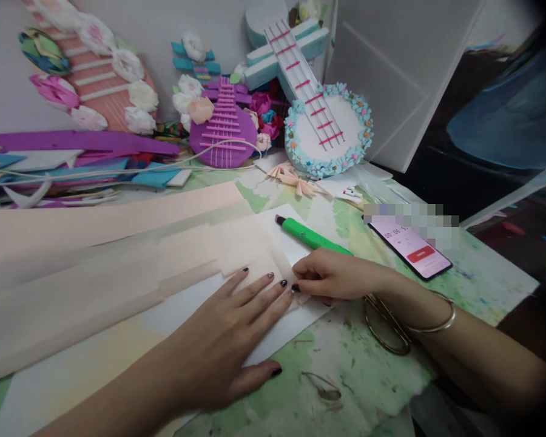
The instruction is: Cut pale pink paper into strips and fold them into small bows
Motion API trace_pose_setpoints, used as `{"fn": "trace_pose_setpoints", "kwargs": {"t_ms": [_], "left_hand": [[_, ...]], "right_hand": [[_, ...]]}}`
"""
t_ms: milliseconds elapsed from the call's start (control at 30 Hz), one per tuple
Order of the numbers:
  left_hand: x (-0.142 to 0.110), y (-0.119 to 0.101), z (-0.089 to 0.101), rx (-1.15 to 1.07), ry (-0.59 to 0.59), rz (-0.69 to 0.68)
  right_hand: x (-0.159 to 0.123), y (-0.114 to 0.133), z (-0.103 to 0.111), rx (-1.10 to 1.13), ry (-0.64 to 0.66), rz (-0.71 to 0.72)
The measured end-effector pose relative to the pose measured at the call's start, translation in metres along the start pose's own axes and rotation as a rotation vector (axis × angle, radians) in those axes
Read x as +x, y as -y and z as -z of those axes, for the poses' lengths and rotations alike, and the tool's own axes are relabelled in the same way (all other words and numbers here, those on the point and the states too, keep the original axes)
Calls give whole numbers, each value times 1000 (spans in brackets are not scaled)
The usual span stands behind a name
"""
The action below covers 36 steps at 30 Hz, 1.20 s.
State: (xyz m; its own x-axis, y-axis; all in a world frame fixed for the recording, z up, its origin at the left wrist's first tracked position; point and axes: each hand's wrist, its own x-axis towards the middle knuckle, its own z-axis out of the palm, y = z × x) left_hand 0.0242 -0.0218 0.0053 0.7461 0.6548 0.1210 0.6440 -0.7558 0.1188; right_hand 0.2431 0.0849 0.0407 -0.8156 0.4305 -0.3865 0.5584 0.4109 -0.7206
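Observation:
A long cream paper strip (118,285), layered and folded, lies slantwise over a white sheet (182,309). My left hand (236,328) rests flat on its right end, fingers spread and thumb out on the white sheet. At that same end my right hand (332,276) is closed, thumb and curled fingers pinching the edge of the paper; its fingertips touch those of my left hand. Just behind my right hand lies a green utility knife (313,235). Gold-handled scissors (389,328) are partly hidden under my right forearm.
A phone (412,246) with a timer lies at the right. Along the wall stand a blue-and-white model lute (327,130), a purple one (225,133) and a pink one (104,79). Foam scraps (73,170) are piled at the left; a white cable (164,164) crosses them.

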Motion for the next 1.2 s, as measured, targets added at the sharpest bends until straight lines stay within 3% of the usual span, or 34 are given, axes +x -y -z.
{"fn": "trace_pose_setpoints", "kwargs": {"t_ms": [333, 633, 867, 1200], "left_hand": [[0, 2, 3, -25, 28, 0], [0, 5, 0, -39, 45, -15], [-2, 6, -4, -76, -30, 17], [-3, 6, -2, -96, -36, 32]], "right_hand": [[-1, 5, 1, -74, -4, -1], [-1, 5, -1, 46, -20, -65], [0, 6, -4, 2, -83, -43], [1, 5, -5, -31, -99, -32]]}}
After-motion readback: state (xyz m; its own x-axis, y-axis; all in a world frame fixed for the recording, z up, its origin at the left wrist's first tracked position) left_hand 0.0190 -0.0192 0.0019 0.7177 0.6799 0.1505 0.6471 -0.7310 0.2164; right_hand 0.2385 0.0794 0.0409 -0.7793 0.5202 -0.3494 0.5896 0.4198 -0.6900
